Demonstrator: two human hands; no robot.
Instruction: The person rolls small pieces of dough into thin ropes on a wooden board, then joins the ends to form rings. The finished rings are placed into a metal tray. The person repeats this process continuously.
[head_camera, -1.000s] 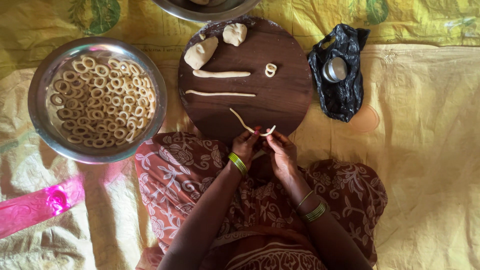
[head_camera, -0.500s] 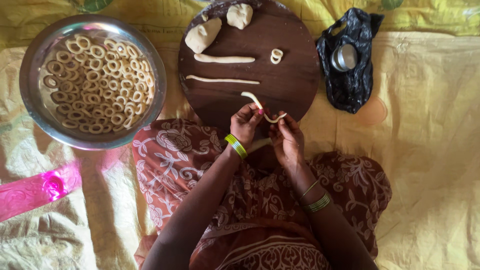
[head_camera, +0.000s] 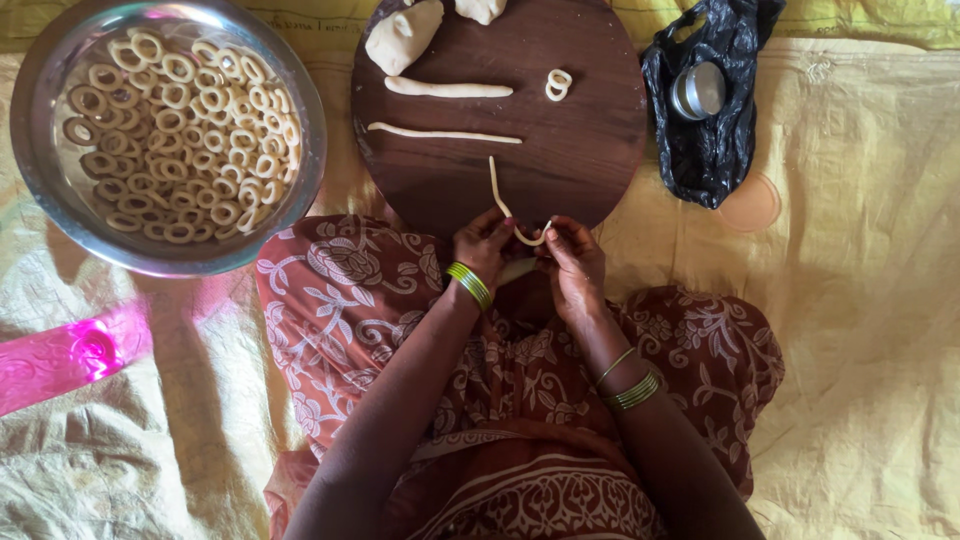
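My left hand (head_camera: 485, 243) and my right hand (head_camera: 572, 258) both pinch a thin dough rope (head_camera: 500, 195) at the near edge of a round dark wooden board (head_camera: 590, 150). The rope curves between the fingertips and its free end lies up across the board. Two more dough ropes (head_camera: 448, 88) (head_camera: 443, 133) lie across the board. Small dough rings (head_camera: 557, 84) sit to their right, and dough lumps (head_camera: 402, 35) rest at the far edge.
A steel bowl (head_camera: 300, 110) filled with several dough rings stands at the left. A black plastic bag (head_camera: 700, 150) with a small steel cup (head_camera: 697, 90) lies right of the board. Yellow cloth (head_camera: 860, 300) covers the floor; a pink strip (head_camera: 70, 355) lies at left.
The dough rope's free end now lies straighter up the board, and the part between my fingertips bends into a curve. Both hands stay at the board's near edge.
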